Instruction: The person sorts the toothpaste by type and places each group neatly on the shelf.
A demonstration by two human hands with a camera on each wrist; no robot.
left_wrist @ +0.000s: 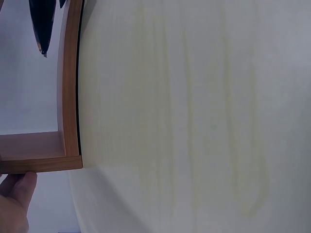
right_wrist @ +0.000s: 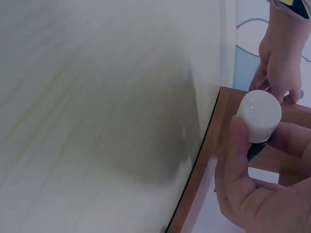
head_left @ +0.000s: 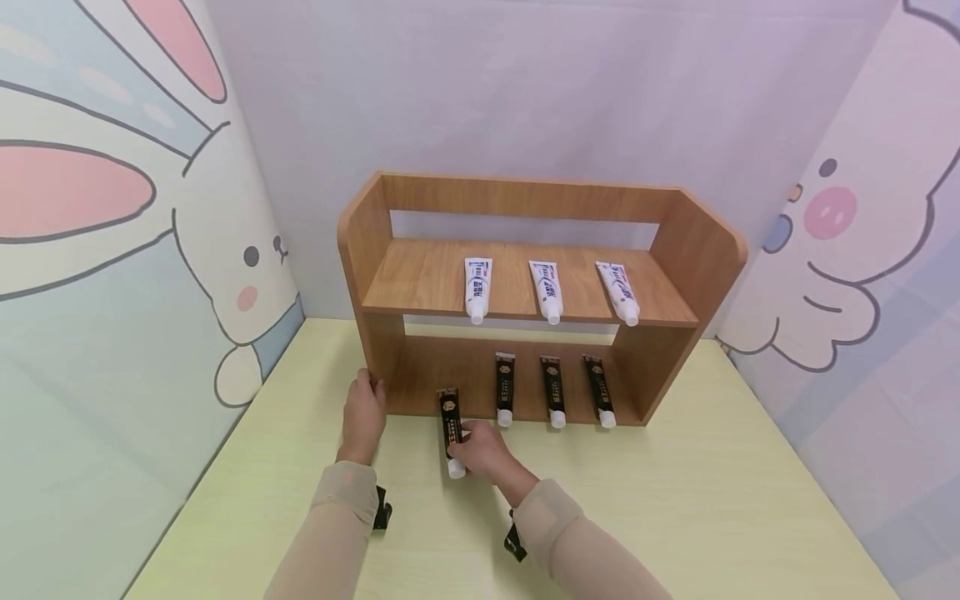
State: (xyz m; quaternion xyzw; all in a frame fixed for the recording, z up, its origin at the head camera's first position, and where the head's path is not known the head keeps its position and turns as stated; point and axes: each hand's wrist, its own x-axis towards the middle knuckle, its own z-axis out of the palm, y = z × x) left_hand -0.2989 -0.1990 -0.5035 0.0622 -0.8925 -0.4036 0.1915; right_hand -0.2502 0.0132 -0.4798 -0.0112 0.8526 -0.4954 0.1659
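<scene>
My right hand [head_left: 483,452] pinches a black toothpaste tube [head_left: 451,421] near its white cap, thumb on one side and fingers on the other. In the head view, this tube overlaps the front edge of the lower shelf, its cap pointing toward me. Up close in the right wrist view, the white cap [right_wrist: 260,115] stands between thumb and fingers. The left side panel of the wooden shelf unit [head_left: 363,333] is gripped at its front edge by my left hand [head_left: 364,417]. In the left wrist view, fingers [left_wrist: 22,191] press on that panel's outer face.
Several black toothpaste tubes [head_left: 505,387] lie on the lower shelf, right of the held one. Three white toothpaste tubes [head_left: 477,287] lie on the upper board, caps forward. The unit stands on a pale yellow table [head_left: 712,467], with cartoon-printed walls [head_left: 247,208] at both sides.
</scene>
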